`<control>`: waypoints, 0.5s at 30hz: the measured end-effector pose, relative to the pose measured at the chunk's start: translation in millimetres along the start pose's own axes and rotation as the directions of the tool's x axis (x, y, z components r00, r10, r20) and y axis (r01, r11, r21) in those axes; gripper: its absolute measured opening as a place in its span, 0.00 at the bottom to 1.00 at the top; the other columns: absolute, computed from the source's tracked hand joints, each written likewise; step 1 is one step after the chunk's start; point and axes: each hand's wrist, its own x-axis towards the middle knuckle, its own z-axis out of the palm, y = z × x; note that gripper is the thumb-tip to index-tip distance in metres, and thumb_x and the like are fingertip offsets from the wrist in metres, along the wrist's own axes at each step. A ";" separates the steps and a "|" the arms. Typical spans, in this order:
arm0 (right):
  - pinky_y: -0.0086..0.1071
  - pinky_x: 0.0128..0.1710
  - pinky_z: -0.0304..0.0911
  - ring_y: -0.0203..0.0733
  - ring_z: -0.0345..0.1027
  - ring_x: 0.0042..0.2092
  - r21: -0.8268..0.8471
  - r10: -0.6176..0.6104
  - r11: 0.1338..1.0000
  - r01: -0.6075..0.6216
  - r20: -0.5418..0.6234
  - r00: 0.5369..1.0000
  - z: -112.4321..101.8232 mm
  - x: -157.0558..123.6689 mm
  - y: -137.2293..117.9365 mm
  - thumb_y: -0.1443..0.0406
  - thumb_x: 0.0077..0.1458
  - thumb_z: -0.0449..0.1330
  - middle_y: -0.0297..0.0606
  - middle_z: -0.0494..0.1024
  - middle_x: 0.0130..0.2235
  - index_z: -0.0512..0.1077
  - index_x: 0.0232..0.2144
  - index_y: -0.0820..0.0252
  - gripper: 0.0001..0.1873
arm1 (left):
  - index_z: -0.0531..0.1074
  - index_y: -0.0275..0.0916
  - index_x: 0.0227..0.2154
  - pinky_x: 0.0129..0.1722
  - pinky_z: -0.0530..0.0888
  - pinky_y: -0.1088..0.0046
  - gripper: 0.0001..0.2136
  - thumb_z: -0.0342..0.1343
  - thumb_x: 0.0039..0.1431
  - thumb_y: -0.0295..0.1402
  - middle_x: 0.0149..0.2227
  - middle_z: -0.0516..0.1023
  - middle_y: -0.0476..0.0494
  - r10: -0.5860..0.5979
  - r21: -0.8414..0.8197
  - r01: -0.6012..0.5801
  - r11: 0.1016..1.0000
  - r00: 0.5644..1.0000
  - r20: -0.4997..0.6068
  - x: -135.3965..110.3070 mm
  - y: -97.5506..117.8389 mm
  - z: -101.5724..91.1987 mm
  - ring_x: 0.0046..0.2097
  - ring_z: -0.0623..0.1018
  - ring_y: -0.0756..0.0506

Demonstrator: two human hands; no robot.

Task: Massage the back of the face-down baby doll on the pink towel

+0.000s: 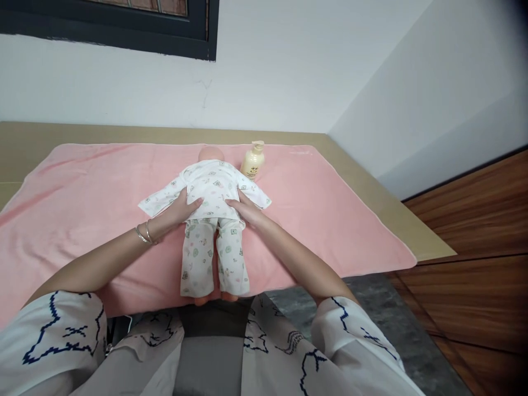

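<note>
A baby doll [212,190] lies stretched out with its head away from me and its feet towards me. It wears a white patterned long-sleeved top and matching trousers [233,258]; no face shows. My left hand [183,208] clasps its left-hand side at the waist, thumb on top of the cloth. On the opposite side my right hand [243,208] grips the waist in the same way. The fingers of both hands are partly hidden beneath the doll's sides. Both sleeves spread outward past my hands.
A pink blanket [330,220] covers most of the tan tabletop [371,192]. Beyond the doll's right-hand sleeve stands a cream pump bottle [252,160]. Walls border the table at the back and right, with wooden drawers [474,220] at the far right.
</note>
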 end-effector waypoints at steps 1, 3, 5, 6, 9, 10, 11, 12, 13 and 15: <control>0.46 0.67 0.56 0.47 0.60 0.66 0.011 -0.011 1.000 0.011 0.006 1.000 0.9 0.9 0.8 0.56 0.55 0.61 0.37 0.68 0.65 0.62 0.64 0.54 0.35 | 0.56 0.38 0.65 0.66 0.63 0.55 0.36 0.57 0.59 0.51 0.67 0.61 0.33 0.012 -0.030 -0.012 0.999 1.000 -0.006 -0.8 -0.5 0.7 0.68 0.63 0.34; 0.44 0.69 0.53 0.47 0.57 0.68 0.051 -0.035 0.998 0.033 0.027 0.999 1.2 4.2 2.0 0.55 0.54 0.63 0.36 0.65 0.67 0.61 0.65 0.54 0.38 | 0.54 0.37 0.66 0.67 0.63 0.57 0.36 0.57 0.60 0.50 0.68 0.61 0.32 0.025 -0.093 -0.027 0.995 0.999 -0.031 -2.1 -0.7 2.5 0.68 0.62 0.35; 0.42 0.70 0.51 0.47 0.55 0.69 0.056 -0.062 0.997 0.061 0.030 0.998 0.2 8.0 3.1 0.55 0.53 0.64 0.34 0.62 0.69 0.60 0.65 0.53 0.39 | 0.52 0.36 0.67 0.67 0.62 0.58 0.37 0.57 0.61 0.49 0.69 0.59 0.32 0.034 -0.140 -0.042 0.989 0.997 -0.064 -2.7 -2.0 4.8 0.69 0.62 0.36; 0.41 0.70 0.51 0.46 0.55 0.69 0.054 -0.073 0.996 0.071 0.035 0.997 -0.5 9.5 4.1 0.55 0.53 0.64 0.34 0.61 0.69 0.59 0.66 0.52 0.40 | 0.51 0.35 0.67 0.68 0.61 0.59 0.38 0.58 0.61 0.48 0.69 0.58 0.31 0.035 -0.154 -0.047 0.987 0.997 -0.075 -2.8 -3.6 6.1 0.69 0.61 0.36; 0.40 0.69 0.51 0.45 0.55 0.69 0.008 -0.072 0.997 0.071 0.049 0.996 -2.0 12.1 11.1 0.55 0.53 0.63 0.32 0.61 0.69 0.59 0.66 0.51 0.39 | 0.50 0.34 0.67 0.68 0.61 0.58 0.40 0.59 0.59 0.48 0.69 0.58 0.30 0.005 -0.164 -0.019 0.986 0.997 -0.081 -2.1 -10.9 10.1 0.69 0.61 0.35; 0.40 0.69 0.51 0.45 0.54 0.69 -0.025 -0.065 0.998 0.066 0.051 0.997 -2.2 12.4 14.6 0.55 0.54 0.62 0.32 0.61 0.69 0.60 0.65 0.51 0.38 | 0.50 0.35 0.67 0.67 0.62 0.57 0.41 0.60 0.59 0.48 0.69 0.59 0.30 -0.013 -0.161 0.001 0.987 0.997 -0.075 -1.8 -13.4 11.2 0.69 0.62 0.35; 0.39 0.69 0.52 0.44 0.54 0.69 -0.060 -0.057 0.996 0.060 0.051 0.997 -2.1 12.7 18.4 0.55 0.54 0.61 0.32 0.62 0.69 0.60 0.65 0.51 0.37 | 0.50 0.35 0.67 0.67 0.62 0.57 0.41 0.61 0.58 0.48 0.68 0.59 0.30 -0.028 -0.160 0.016 0.987 0.997 -0.070 -1.4 -15.7 11.8 0.68 0.63 0.34; 0.39 0.69 0.52 0.44 0.54 0.69 -0.090 -0.054 0.994 0.058 0.051 0.997 -1.7 12.9 22.2 0.55 0.55 0.61 0.31 0.62 0.69 0.61 0.65 0.51 0.36 | 0.51 0.36 0.67 0.67 0.63 0.56 0.42 0.62 0.57 0.48 0.68 0.60 0.30 -0.041 -0.163 0.029 0.986 0.997 -0.067 -1.0 -17.5 11.9 0.68 0.63 0.34; 0.38 0.68 0.53 0.43 0.54 0.69 -0.105 -0.056 0.993 0.061 0.049 0.997 -1.0 13.4 25.5 0.55 0.55 0.60 0.31 0.62 0.69 0.61 0.64 0.51 0.35 | 0.52 0.37 0.67 0.66 0.64 0.56 0.42 0.63 0.56 0.49 0.67 0.61 0.31 -0.056 -0.178 0.043 0.983 0.996 -0.067 -0.7 -18.7 11.3 0.67 0.64 0.34; 0.37 0.67 0.56 0.42 0.55 0.68 -0.092 -0.064 0.993 0.067 0.038 0.997 0.9 15.3 29.9 0.55 0.54 0.61 0.31 0.64 0.68 0.62 0.63 0.50 0.34 | 0.55 0.40 0.65 0.63 0.68 0.57 0.41 0.66 0.52 0.48 0.67 0.63 0.32 -0.118 -0.284 0.101 0.953 0.992 -0.043 -0.3 -19.4 7.4 0.66 0.65 0.34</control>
